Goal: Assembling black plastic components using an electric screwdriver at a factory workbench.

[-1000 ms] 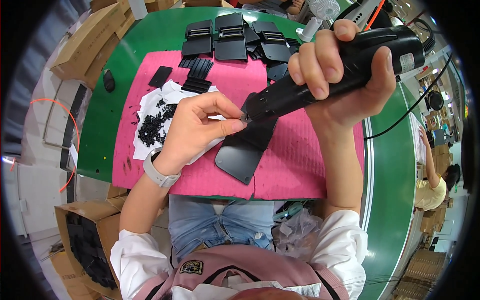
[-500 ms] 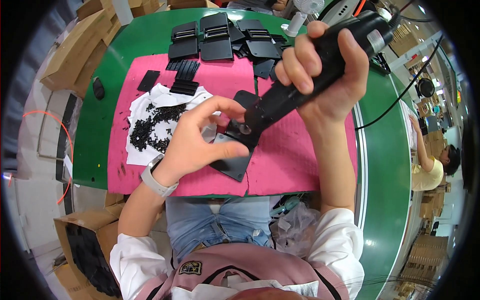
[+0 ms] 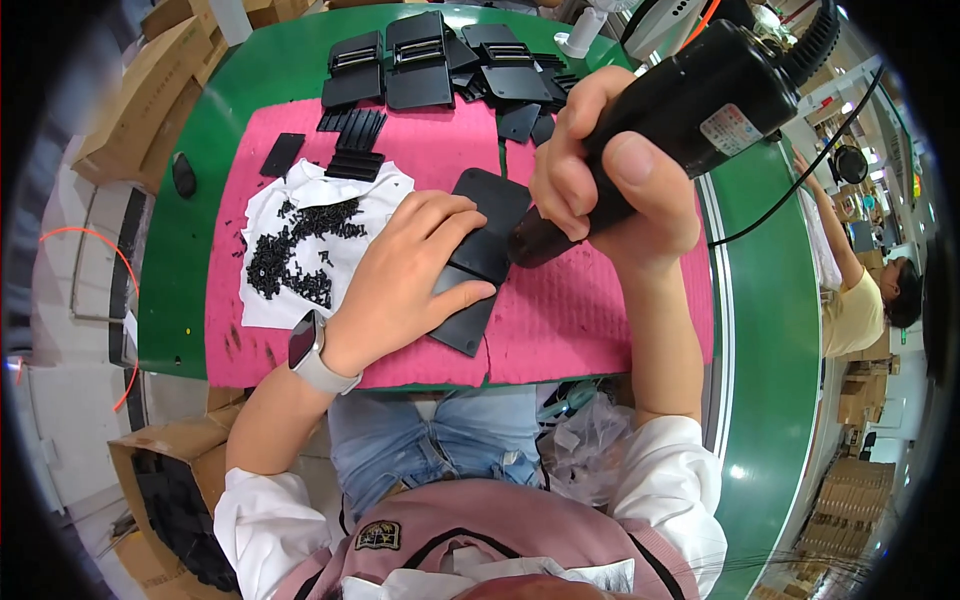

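A black plate piece in two hinged-looking halves (image 3: pixel 490 200) lies on the pink mat (image 3: pixel 570 330). My left hand (image 3: pixel 395 265) rests over its left side, fingers bent on the upper half and thumb across the lower, holding it down. My right hand (image 3: pixel 630 190) is wrapped round a black electric screwdriver (image 3: pixel 700 100), tilted with its nose down-left. That nose is beside the plate's right edge; whether it touches cannot be made out. Left of my left hand, many small black screws (image 3: pixel 268 265) are spread on a white cloth (image 3: pixel 275 315).
Black slotted strips (image 3: pixel 355 140) and a small flat black plate (image 3: pixel 283 154) lie beyond the cloth. Several black plate assemblies (image 3: pixel 418 75) stand at the green table's far side, near a white fan (image 3: pixel 583 35). A cable (image 3: pixel 780 210) hangs on the right. Another person (image 3: pixel 860 310) works there.
The screwdriver's nose has shifted off the plate's middle to its right edge. My left fingers have gone from pinching around the nose to lying on the plate.
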Demonstrator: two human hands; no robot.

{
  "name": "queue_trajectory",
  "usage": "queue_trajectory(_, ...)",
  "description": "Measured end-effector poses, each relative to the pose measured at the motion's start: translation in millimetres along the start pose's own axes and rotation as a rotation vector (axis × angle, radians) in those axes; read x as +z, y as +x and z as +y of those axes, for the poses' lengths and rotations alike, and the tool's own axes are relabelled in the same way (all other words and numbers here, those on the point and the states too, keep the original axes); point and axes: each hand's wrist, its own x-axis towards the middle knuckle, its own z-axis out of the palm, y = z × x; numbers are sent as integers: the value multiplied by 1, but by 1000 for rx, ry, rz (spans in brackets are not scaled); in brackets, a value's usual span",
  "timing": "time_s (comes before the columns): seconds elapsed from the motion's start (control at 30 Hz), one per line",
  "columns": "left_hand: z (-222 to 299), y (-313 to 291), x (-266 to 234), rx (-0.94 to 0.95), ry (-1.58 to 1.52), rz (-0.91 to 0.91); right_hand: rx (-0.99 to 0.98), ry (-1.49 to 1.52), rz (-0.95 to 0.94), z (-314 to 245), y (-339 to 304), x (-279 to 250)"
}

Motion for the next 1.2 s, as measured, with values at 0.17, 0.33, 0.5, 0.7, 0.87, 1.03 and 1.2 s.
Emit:
queue_trajectory(0.17, 3, 1, 0, -1, 23, 7, 16, -86, -21, 2, 1, 6)
queue_trajectory(0.33, 2, 2, 1, -1, 38, 20, 13, -71, -42, 5, 1, 7)
queue_trajectory(0.5, 2, 2, 1, 9, 36, 37, 24, -59, -60, 6, 4, 5)
queue_trajectory(0.7, 1, 4, 0, 12, -7, 62, -13, -179, -3, 9, -6, 18)
queue_trajectory(0.87, -6, 3, 0, 70, 18, 47, -13, -82, -61, 4, -8, 7)
queue_trajectory(1.03, -8, -4, -20, 250, 44, 160, -136, 653, -187, -14, -2, -16)
queue_trajectory(1.2, -7, -105, -86, 134, 185, 662, -253, 555, -137, -16, -3, -34)
